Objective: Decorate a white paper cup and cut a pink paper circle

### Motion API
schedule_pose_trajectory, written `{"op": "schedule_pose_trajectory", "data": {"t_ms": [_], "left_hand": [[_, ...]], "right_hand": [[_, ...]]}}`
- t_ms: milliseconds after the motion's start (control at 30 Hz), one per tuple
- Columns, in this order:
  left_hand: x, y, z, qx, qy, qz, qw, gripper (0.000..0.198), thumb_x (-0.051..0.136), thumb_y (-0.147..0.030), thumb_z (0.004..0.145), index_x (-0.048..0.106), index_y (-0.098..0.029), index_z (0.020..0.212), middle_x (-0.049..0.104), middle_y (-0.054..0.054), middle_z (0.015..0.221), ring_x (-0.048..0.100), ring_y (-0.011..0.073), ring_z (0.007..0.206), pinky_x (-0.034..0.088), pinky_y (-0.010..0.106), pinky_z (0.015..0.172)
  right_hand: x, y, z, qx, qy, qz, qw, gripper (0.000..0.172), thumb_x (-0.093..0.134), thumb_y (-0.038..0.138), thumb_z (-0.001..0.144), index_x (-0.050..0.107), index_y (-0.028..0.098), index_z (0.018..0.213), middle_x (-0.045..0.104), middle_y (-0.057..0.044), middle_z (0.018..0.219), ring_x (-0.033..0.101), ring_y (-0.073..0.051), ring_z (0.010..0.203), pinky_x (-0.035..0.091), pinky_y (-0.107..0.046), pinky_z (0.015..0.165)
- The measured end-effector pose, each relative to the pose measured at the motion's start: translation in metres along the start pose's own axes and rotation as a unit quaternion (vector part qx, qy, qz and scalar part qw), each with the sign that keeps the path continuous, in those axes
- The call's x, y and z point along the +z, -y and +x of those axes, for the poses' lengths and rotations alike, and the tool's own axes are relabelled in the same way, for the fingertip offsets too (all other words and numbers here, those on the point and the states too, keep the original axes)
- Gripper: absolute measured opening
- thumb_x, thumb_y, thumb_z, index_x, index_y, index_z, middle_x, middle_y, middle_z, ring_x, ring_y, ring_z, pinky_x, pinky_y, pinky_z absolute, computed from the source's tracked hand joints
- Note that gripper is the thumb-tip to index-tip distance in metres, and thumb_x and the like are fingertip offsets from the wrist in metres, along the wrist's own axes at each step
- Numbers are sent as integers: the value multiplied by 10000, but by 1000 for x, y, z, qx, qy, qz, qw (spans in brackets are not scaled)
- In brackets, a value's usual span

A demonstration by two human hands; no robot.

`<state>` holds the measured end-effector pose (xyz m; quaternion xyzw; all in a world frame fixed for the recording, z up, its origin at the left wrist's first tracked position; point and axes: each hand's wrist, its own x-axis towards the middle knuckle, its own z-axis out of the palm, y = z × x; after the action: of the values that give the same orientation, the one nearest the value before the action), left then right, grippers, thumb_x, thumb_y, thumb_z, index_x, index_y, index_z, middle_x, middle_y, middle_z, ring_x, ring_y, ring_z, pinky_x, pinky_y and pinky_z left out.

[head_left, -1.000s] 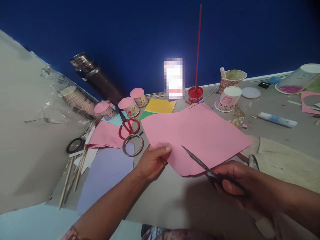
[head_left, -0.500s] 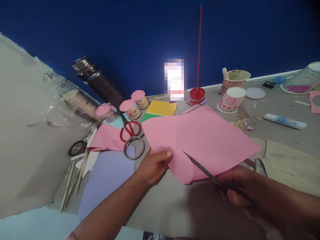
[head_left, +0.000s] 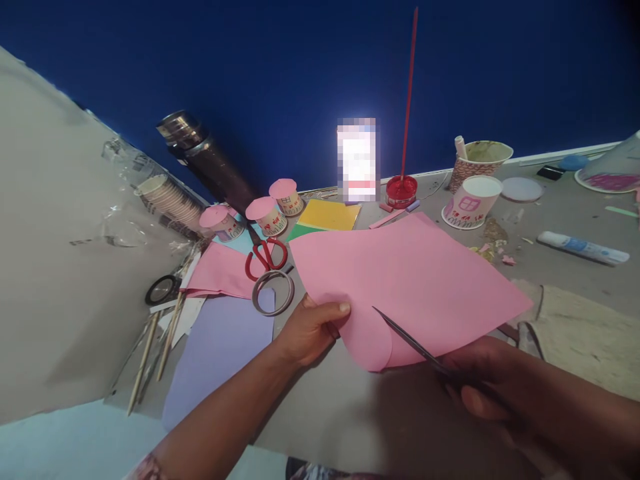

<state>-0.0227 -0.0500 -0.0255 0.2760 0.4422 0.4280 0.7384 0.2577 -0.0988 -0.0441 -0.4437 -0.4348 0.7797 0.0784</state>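
Observation:
A large pink sheet (head_left: 425, 280) is held above the grey table, with a curved cut edge along its lower left part. My left hand (head_left: 313, 330) pinches that lower left part, thumb on top and fingers beneath. In my right hand (head_left: 480, 380) are dark scissors (head_left: 410, 341), their blades lying at the cut in the paper and pointing up and left. Shadow hides part of the right hand's fingers and the scissor handles.
Left of the sheet lie red-handled scissors (head_left: 267, 259), a tape roll (head_left: 273, 293) and purple paper (head_left: 220, 347). Small decorated cups (head_left: 267, 217) stand behind. To the right are a white cup (head_left: 471, 202), a glue tube (head_left: 583, 248) and a cloth (head_left: 590, 333).
The whole view has shifted slightly, so things appear a little further right. Both hands keep their hold on the sheet and the scissors, with little other movement.

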Motion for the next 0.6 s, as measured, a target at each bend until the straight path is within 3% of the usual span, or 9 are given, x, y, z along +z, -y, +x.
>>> {"op": "schedule_pose_trajectory", "data": {"t_ms": [100,200,467,600], "left_hand": [[1,0,-1,0,0,7,1000,726,991,-301,607,757,-222,1290,843,92,1162,780,340,1121,627,413,901],[2,-1,-1,14,1,11,1000,701,982,-283,624,761,-222,1286,845,93,1160,770,341,1151,607,440,966],[5,-5,-3,31,4,32,999,694,971,-282,631,765,-198,1288,848,110,1138,782,331,1080,590,460,987],[6,-6,-3,24,11,28,999,697,961,-274,634,759,-196,1297,845,116,1149,784,336,1075,593,462,978]], "right_hand": [[1,-5,1,-27,15,8,999,586,759,769,780,675,189,753,565,0,649,421,-107,534,343,-242,495],[4,-15,5,-8,-4,27,1000,563,777,722,784,612,191,699,521,23,595,381,-87,501,267,-229,479],[9,-12,4,23,-42,30,998,362,824,438,747,589,195,618,526,40,544,396,-81,482,296,-217,466],[5,-15,4,34,-40,50,997,378,788,491,776,610,191,631,574,21,572,457,-96,493,332,-218,466]]}}
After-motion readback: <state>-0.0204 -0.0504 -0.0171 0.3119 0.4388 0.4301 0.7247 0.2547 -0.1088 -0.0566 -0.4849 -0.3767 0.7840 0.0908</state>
